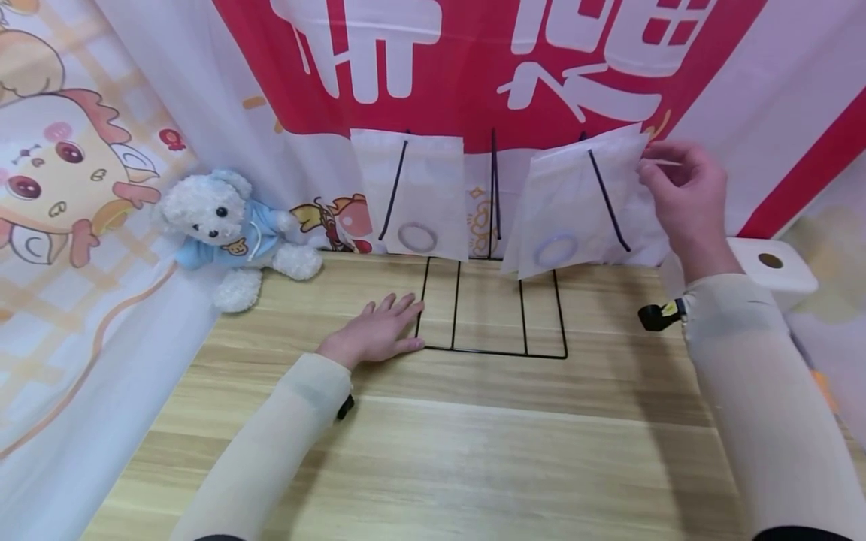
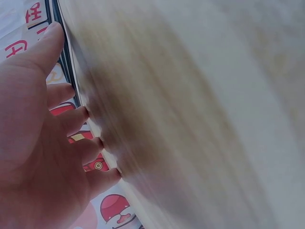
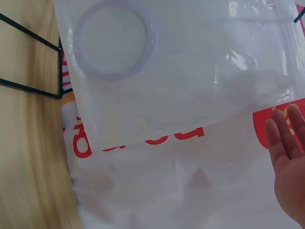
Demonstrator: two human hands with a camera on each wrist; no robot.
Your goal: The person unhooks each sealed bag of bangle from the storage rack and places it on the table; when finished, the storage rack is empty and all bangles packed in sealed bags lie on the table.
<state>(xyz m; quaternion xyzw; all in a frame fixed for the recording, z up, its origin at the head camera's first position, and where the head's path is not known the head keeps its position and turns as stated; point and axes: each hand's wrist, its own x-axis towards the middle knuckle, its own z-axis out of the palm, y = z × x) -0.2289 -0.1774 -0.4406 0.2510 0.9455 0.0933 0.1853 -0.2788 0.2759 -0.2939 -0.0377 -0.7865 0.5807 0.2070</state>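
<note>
A black wire rack (image 1: 490, 352) stands on the wooden table, its prongs pointing forward. Two white translucent plastic bags, each showing a pale ring mark, hang there: the left bag (image 1: 413, 195) fairly straight, the right bag (image 1: 575, 203) tilted, with another layer behind it. My right hand (image 1: 690, 191) pinches the upper right corner of the right bag between thumb and forefinger; in the right wrist view its other fingers (image 3: 281, 136) extend below the bag's edge. My left hand (image 1: 379, 330) lies with spread fingers on the table, fingertips at the rack's left base wire.
A white plush bear (image 1: 230, 225) in a blue top sits at the back left. Behind the rack hangs a red and white printed cloth (image 1: 467, 98). A white box (image 1: 778, 270) with a round hole stands beyond my right forearm.
</note>
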